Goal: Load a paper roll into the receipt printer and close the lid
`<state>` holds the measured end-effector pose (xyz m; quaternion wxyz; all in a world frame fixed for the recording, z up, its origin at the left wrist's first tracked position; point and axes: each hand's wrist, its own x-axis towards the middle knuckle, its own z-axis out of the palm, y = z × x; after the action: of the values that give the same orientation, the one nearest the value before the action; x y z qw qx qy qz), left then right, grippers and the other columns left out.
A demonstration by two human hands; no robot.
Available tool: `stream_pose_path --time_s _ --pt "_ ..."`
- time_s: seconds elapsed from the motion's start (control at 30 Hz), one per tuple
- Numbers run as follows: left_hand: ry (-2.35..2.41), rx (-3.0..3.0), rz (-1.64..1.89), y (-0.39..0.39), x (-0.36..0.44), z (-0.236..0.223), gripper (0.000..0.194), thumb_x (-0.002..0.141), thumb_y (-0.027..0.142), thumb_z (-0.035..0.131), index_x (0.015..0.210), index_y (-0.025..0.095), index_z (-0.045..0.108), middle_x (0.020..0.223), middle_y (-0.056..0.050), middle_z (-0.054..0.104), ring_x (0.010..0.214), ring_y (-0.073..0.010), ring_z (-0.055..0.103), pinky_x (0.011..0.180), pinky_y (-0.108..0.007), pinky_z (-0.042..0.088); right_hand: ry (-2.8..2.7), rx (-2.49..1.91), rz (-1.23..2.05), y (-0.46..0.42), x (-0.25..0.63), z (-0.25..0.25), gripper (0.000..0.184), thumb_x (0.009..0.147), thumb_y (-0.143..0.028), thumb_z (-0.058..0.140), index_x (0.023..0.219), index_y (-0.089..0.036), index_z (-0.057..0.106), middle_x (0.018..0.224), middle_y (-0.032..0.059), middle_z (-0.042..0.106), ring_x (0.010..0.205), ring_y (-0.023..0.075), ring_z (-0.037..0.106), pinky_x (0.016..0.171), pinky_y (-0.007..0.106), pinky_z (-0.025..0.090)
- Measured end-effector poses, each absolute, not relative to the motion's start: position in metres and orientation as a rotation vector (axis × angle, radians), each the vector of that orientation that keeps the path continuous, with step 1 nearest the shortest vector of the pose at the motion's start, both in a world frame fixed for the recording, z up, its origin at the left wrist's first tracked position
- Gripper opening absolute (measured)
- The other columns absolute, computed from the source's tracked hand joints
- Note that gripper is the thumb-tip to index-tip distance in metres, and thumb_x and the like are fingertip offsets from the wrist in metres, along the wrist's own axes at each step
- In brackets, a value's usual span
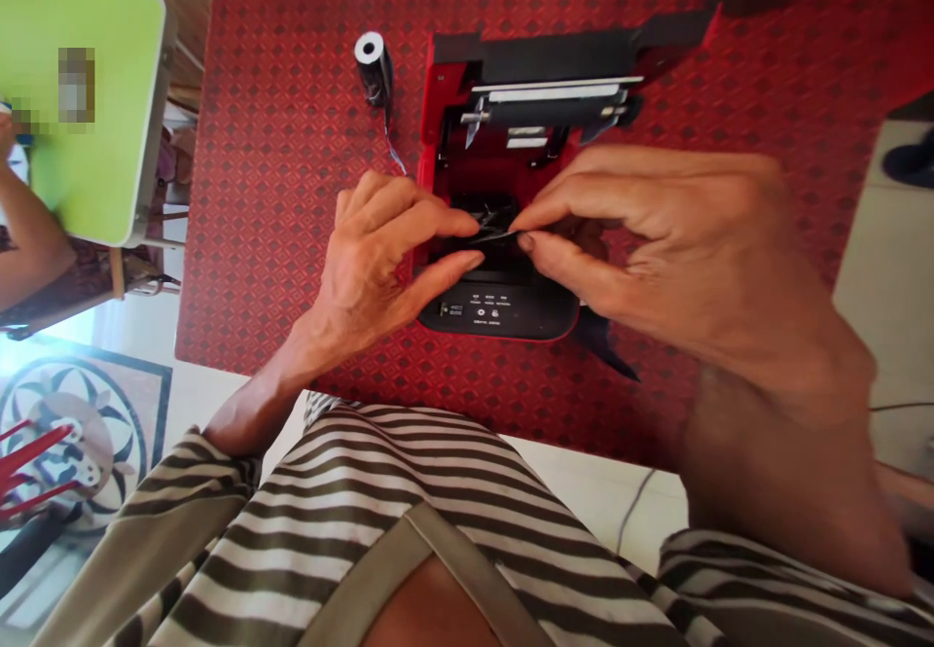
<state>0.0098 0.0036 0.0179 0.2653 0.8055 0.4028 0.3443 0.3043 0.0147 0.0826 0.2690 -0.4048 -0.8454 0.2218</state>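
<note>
A red and black label printer (pixel 503 314) stands on the table with its lid (pixel 558 58) raised. Over its inner bay, my right hand (pixel 657 238) pinches a thin dark strip of film (pixel 497 235) between thumb and forefinger. My left hand (pixel 386 258) is at the strip's other end, thumb and forefinger apart, one above and one below it. Whether the left forefinger touches the strip I cannot tell. Crinkled shiny black film lies in the bay just behind the fingertips. A dark ribbon piece (pixel 609 345) sticks out beside the printer, below my right hand.
A roll of black ribbon (pixel 374 71) with a white core stands left of the printer, its loose tail trailing toward it. The red patterned tabletop (pixel 292 170) lies beneath. A green table (pixel 109 170) is at the left, with another person's arm (pixel 29 229) beside it.
</note>
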Motion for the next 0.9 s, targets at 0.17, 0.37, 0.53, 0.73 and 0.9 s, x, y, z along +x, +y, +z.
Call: stream_pose_path --time_s 0.17,0.37,0.53,0.73,0.9 --pt "1.095 2.166 0.95 0.005 0.007 0.013 0.023 0.129 0.055 0.078 0.142 0.042 0.091 0.125 -0.01 0.081 0.128 -0.0396 0.075 0.121 -0.077 0.062 -2.246 -1.216 0.603 0.006 0.305 0.086 0.023 0.118 -0.022 0.07 0.107 -0.035 0.085 0.102 0.0029 0.089 0.085 0.0265 0.084 0.078 0.046 0.068" --pt "1.075 2.226 0.949 0.001 0.011 0.019 0.02 0.131 0.051 0.077 0.137 0.041 0.092 0.121 -0.008 0.082 0.121 -0.0362 0.076 0.118 -0.072 0.062 -2.277 -1.185 0.576 -0.009 0.309 0.089 0.03 0.119 -0.021 0.076 0.143 -0.035 0.088 0.139 0.0075 0.093 0.115 0.0332 0.092 0.108 0.051 0.077" --pt "1.117 2.391 1.064 -0.018 0.021 0.033 0.016 0.133 0.04 0.076 0.131 0.038 0.092 0.115 -0.005 0.085 0.115 -0.0328 0.079 0.103 -0.06 0.061 -2.231 -1.171 0.428 -0.029 0.305 0.088 0.026 0.125 -0.019 0.073 0.116 -0.036 0.09 0.117 0.0024 0.096 0.11 0.0314 0.094 0.102 0.049 0.077" --pt "1.136 2.526 1.041 -0.034 0.021 0.031 0.02 0.132 0.032 0.072 0.138 0.041 0.089 0.116 -0.003 0.084 0.113 -0.0286 0.074 0.112 -0.056 0.062 -2.273 -1.273 0.485 -0.041 0.306 0.09 0.025 0.124 -0.031 0.075 0.121 -0.048 0.093 0.115 0.0018 0.095 0.109 0.0369 0.092 0.094 0.056 0.077" --pt "1.117 2.568 0.976 -0.038 0.017 0.034 0.026 0.127 0.022 0.075 0.14 0.04 0.089 0.117 -0.003 0.083 0.117 -0.0296 0.072 0.117 -0.057 0.059 -2.286 -1.272 0.538 -0.023 0.317 0.098 0.04 0.109 -0.066 0.095 0.146 -0.052 0.092 0.137 0.0065 0.095 0.135 0.0491 0.088 0.099 0.063 0.077"
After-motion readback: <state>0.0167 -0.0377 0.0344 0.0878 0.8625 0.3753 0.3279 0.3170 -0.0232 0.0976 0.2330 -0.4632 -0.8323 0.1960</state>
